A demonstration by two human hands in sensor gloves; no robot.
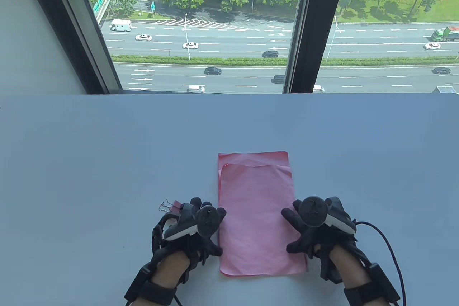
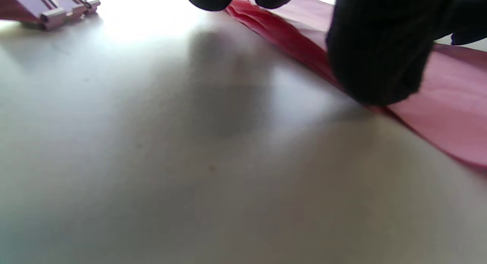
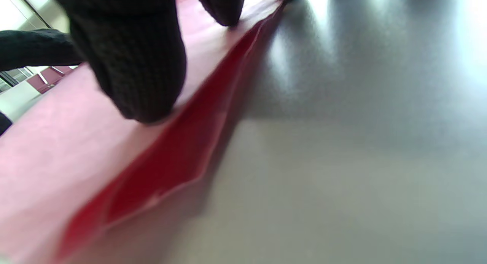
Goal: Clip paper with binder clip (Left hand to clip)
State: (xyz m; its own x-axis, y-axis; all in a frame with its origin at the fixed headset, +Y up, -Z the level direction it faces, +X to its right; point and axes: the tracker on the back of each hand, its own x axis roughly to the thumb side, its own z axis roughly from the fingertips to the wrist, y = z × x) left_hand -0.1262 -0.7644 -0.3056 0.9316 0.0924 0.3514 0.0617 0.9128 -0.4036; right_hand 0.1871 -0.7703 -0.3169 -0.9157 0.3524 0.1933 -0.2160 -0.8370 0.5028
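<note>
A pink folded paper (image 1: 256,212) lies flat on the table in front of me. My left hand (image 1: 219,230) rests at the paper's left edge, and its fingertips (image 2: 380,54) touch that edge. My right hand (image 1: 292,230) rests on the right edge, and its fingertips (image 3: 133,58) press on the top layer. The layers gape slightly there in the right wrist view (image 3: 163,169). A pink binder clip (image 1: 168,206) with wire handles lies on the table just left of my left hand, apart from it. It also shows in the left wrist view (image 2: 57,9). Neither hand holds anything.
The white table (image 1: 107,148) runs back to a window with dark frames (image 1: 304,33). A cable (image 1: 387,245) trails from my right wrist at the lower right.
</note>
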